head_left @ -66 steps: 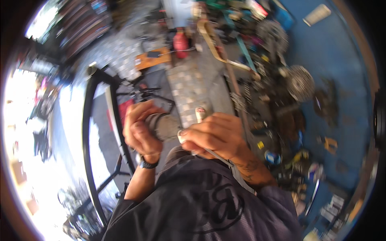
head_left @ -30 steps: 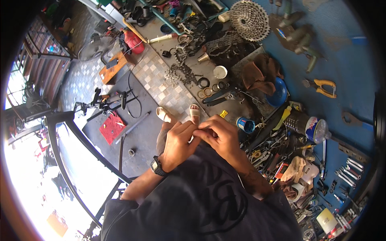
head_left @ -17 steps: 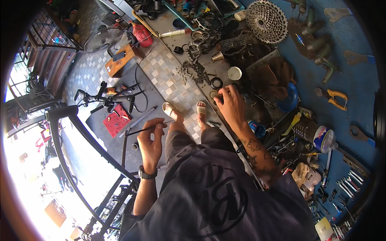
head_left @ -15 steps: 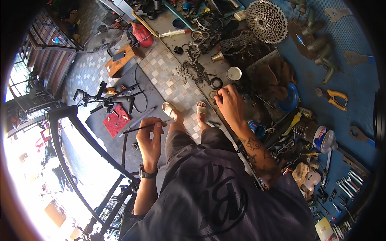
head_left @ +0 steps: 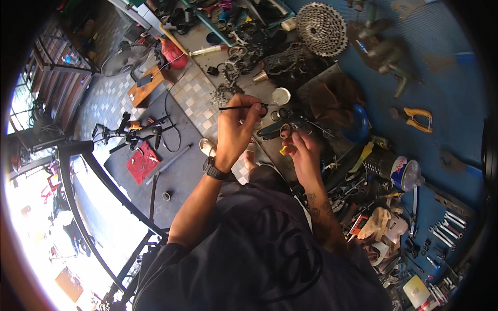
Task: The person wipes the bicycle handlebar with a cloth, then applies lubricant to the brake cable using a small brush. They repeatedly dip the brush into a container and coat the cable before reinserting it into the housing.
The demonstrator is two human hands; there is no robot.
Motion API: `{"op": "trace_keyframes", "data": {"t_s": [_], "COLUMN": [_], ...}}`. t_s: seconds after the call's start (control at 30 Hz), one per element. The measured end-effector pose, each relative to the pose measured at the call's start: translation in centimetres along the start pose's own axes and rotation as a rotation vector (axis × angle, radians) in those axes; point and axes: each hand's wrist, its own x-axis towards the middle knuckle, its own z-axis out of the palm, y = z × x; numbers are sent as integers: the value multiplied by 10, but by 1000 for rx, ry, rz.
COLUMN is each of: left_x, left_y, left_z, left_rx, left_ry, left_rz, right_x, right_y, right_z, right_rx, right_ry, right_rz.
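Note:
My left hand (head_left: 234, 129) is closed on a thin dark brush (head_left: 228, 108), its light tip pointing right toward a small round tin of pale paste (head_left: 281, 96). Whether the tip touches the paste I cannot tell. Lower and to the right, my right hand (head_left: 305, 159) pinches a small metal ring (head_left: 285, 130) between thumb and fingers. A bit of something yellow (head_left: 283, 150) shows beside those fingers. Dark rings (head_left: 280, 114) lie on the bench just below the tin.
A bike frame (head_left: 93, 166) stands at the left, near handlebars (head_left: 129, 135) and a red cloth (head_left: 143, 163). On the bench are a cassette (head_left: 321, 29), chains (head_left: 290, 59), a brown cloth (head_left: 337, 96), a blue bowl (head_left: 358, 124), a plastic bottle (head_left: 399, 171), orange-handled pliers (head_left: 418, 119) and several wrenches (head_left: 446, 230).
My left hand has carried the brush up and right to the tin. The right hand has moved down, away from the bench rings, and now shows a ring in its fingers. The view shifted slightly.

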Motion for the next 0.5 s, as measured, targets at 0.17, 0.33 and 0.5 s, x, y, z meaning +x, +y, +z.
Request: {"op": "trace_keyframes", "data": {"t_s": [0.17,0.33,0.5], "left_x": [-36,-52,-52], "left_y": [47,76,89], "left_z": [3,12,10], "left_rx": [-239,-312,-325], "left_ry": [-40,-62,-74], "left_rz": [32,230,245], "right_x": [-36,-47,-53], "right_y": [-41,-69,-84], "right_z": [-7,-1,7], "right_rx": [87,-76,-90], "right_ry": [-86,-106,-145], "right_rz": [-251,-494,-485]}}
